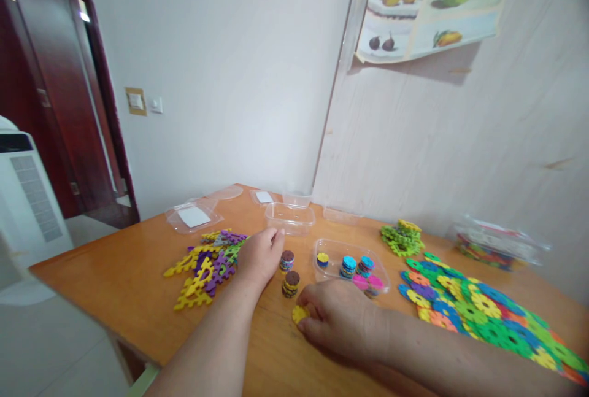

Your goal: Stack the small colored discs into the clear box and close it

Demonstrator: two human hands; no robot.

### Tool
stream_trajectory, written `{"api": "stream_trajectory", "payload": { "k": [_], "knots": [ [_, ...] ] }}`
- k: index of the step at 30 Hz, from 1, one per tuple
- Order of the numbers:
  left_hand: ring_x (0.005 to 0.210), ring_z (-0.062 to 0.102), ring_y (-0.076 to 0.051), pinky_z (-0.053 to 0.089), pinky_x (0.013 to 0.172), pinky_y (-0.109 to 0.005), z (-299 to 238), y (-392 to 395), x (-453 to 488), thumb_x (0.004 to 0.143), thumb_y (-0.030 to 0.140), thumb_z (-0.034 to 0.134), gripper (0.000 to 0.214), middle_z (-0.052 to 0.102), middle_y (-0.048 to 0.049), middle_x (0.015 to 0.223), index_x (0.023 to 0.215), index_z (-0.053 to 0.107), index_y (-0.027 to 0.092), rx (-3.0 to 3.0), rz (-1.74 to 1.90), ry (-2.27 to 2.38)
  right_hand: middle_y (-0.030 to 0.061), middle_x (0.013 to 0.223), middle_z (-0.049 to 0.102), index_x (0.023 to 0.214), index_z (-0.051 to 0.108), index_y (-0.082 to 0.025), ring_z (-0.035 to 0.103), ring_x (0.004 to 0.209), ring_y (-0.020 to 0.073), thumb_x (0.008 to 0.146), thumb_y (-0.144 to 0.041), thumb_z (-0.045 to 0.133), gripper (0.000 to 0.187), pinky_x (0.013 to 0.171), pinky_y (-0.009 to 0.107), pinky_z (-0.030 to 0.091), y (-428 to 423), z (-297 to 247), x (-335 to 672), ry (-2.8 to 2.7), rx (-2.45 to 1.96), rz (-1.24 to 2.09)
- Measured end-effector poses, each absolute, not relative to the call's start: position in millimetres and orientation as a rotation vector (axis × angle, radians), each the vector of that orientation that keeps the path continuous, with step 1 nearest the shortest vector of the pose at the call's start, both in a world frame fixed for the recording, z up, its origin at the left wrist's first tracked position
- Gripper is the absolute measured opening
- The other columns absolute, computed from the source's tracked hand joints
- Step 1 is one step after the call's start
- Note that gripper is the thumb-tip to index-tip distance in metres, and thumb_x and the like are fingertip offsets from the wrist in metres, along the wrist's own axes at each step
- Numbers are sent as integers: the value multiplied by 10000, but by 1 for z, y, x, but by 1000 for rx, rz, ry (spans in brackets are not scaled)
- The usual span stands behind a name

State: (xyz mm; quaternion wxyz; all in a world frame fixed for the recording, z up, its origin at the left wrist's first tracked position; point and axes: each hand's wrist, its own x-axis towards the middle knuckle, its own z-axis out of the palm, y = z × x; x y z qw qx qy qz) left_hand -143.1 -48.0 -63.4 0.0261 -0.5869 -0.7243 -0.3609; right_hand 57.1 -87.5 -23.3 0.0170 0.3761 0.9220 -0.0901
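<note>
My right hand (340, 317) lies low on the wooden table (138, 286), its fingers closed on a yellow snowflake disc (300, 313) at the fingertips. My left hand (260, 256) rests palm down further back with fingers together and stretched flat, beside a short stack of discs topped brown (288, 260). A second brown-topped stack (291, 283) stands between the two hands. A clear tray (381, 267) just right of the stacks holds yellow, blue and pink disc stacks.
Yellow, purple and green puzzle-like pieces (207, 265) lie left of my left hand. A spread of mixed coloured discs (478, 311) covers the right side, with a green pile (401, 237) behind. Empty clear tubs (289, 218) and lids (193, 216) stand at the back; a bag of pieces (497, 243) sits far right.
</note>
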Motion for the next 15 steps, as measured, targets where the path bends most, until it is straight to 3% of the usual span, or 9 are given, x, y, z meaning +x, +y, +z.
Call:
{"api": "stream_trajectory", "payload": {
  "k": [8,15],
  "knots": [
    [638,524,-148,194,567,-278,-69,-45,-144,955,492,317,445,649,-34,724,715,569,214,-1798,-1140,-2214,37,969,731,1135,661,-274,656,806,177,868,-388,490,337,690,253,401,-67,1,69,3060,1316,-33],
    [638,527,-151,194,565,-276,-64,-48,-143,955,484,322,443,647,-29,707,713,577,215,-1817,-1147,-2233,90,1040,721,1174,641,-241,662,931,257,874,-425,457,397,681,303,426,-9,10,78,2770,1457,306]
  ]
}}
